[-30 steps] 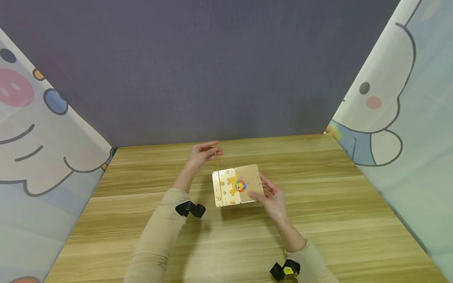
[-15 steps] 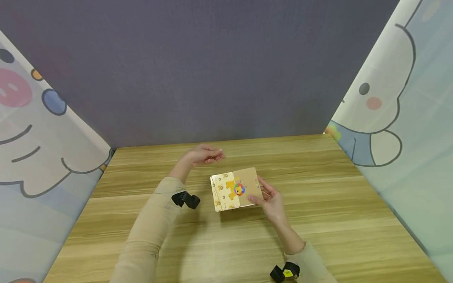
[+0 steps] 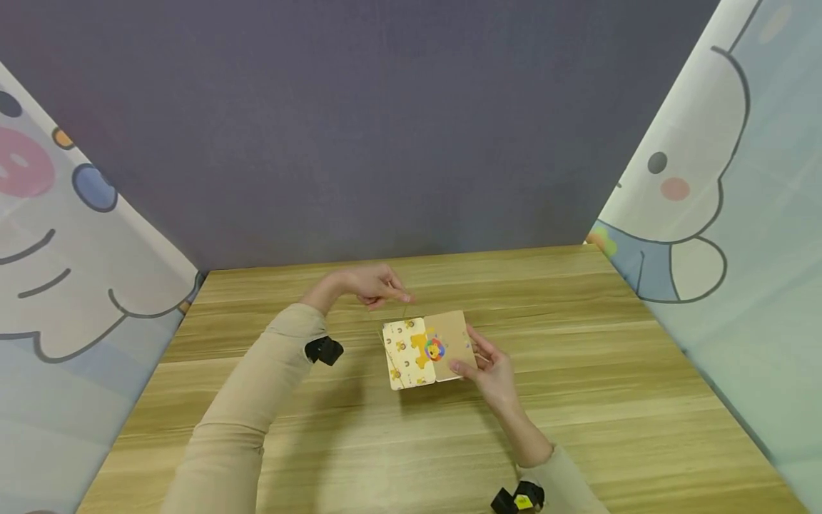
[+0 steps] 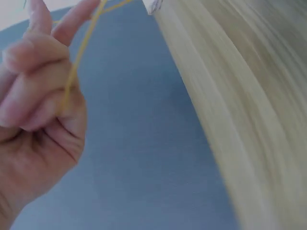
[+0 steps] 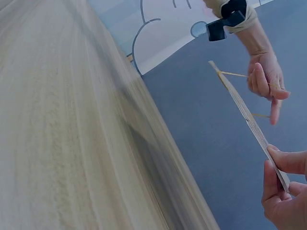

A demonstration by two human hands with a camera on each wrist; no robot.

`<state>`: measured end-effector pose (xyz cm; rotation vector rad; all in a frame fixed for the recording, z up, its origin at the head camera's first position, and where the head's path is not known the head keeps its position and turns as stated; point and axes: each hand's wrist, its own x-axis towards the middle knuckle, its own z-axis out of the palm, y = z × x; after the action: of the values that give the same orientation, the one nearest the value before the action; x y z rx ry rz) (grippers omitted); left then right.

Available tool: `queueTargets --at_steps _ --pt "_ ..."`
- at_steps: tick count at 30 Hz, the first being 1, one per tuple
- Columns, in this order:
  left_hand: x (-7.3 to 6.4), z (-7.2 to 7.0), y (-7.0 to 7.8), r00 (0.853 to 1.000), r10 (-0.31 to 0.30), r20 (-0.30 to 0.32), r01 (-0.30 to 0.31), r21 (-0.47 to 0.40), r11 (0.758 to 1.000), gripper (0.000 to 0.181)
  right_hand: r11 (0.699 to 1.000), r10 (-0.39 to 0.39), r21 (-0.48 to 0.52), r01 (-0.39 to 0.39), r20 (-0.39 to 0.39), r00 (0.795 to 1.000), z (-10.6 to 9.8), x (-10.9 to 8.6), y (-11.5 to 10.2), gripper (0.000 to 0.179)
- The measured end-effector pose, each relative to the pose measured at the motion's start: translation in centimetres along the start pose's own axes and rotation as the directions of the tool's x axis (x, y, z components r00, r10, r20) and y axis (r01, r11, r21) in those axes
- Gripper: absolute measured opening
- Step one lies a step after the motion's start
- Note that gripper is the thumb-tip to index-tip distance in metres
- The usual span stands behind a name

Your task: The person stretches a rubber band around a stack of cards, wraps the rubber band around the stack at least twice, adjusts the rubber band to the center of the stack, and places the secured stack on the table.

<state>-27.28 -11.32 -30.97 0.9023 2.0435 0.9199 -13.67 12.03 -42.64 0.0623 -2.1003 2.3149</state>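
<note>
A small notebook (image 3: 404, 353), half cream with bear prints and half brown with a lion between, is held over the table by my right hand (image 3: 491, 368). The thumb lies on its cover and the fingers go behind its right end. Edge-on in the right wrist view, the notebook (image 5: 251, 120) shows a thin stack of pages. My left hand (image 3: 375, 285) is beyond its upper left corner, fingers bent, with a yellow elastic band (image 4: 82, 50) hooked on them. From these fingers the band (image 5: 234, 74) stretches back to the notebook's left end.
The wood-grain table (image 3: 578, 400) spreads out under both hands. A dark grey panel (image 3: 398, 128) stands along its back edge, and cartoon-printed curtains (image 3: 770, 285) hang at both sides. Black cameras (image 3: 324, 350) are strapped to the wrists.
The left hand has turned over and come down towards the notebook's top edge, with the band pulled along. The notebook has sunk slightly in view; the right hand keeps its grip.
</note>
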Motion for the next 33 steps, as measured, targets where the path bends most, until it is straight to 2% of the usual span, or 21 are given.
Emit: queueTargets --at_steps 2,5,6,9,12,16,19,20,22,24,33 --pt "0.0 0.2 0.6 1.0 -0.017 0.015 0.015 0.115 0.993 0.024 1.0 0.001 -0.003 -0.001 -0.003 1.0 0.1 -0.1 0.1 0.066" --pt "0.0 0.6 1.5 0.998 -0.063 0.027 0.052 0.316 0.947 0.025 1.0 0.0 0.004 0.0 -0.001 1.0 0.1 -0.1 0.1 0.066" --pt "0.0 0.7 1.9 0.997 -0.077 0.031 0.059 0.381 0.923 0.026 1.0 -0.002 0.007 0.002 0.0 1.0 0.2 -0.1 0.2 0.066" --pt "-0.2 1.3 2.7 0.994 -0.101 0.031 0.066 0.566 0.822 0.027 1.0 -0.002 0.018 0.002 0.002 1.0 0.1 -0.1 0.3 0.066" --pt "-0.3 1.9 3.3 0.993 -0.118 0.009 0.081 0.675 0.733 0.029 1.0 -0.001 0.018 0.001 0.0 1.0 0.1 0.0 0.4 0.066" --pt "-0.5 2.6 3.2 0.998 -0.068 -0.012 0.052 0.786 0.616 0.034 1.0 0.001 0.02 -0.001 -0.007 1.0 0.1 0.0 0.5 0.066" --pt "-0.9 3.0 2.6 1.0 0.011 -0.01 0.002 0.837 0.548 0.04 1.0 -0.002 0.025 0.002 -0.014 1.0 0.0 0.0 0.6 0.066" --pt "-1.1 3.1 2.3 1.0 0.026 -0.014 -0.002 0.843 0.538 0.043 1.0 0.001 0.025 -0.001 -0.017 1.0 0.0 0.1 0.7 0.066" --pt "-1.4 3.3 1.9 0.997 0.071 -0.021 -0.021 0.845 0.535 0.048 1.0 0.005 0.028 -0.005 -0.024 1.0 -0.1 0.1 0.7 0.066" --pt "-1.6 3.5 1.4 0.993 0.111 -0.031 -0.036 0.829 0.559 0.055 0.999 0.015 0.03 -0.014 -0.033 0.999 -0.2 0.1 0.7 0.065" --pt "-2.2 4.6 -0.2 0.965 0.215 -0.152 -0.056 0.678 0.733 0.078 0.999 0.034 0.038 -0.032 -0.047 0.998 -0.4 0.0 0.5 0.067"
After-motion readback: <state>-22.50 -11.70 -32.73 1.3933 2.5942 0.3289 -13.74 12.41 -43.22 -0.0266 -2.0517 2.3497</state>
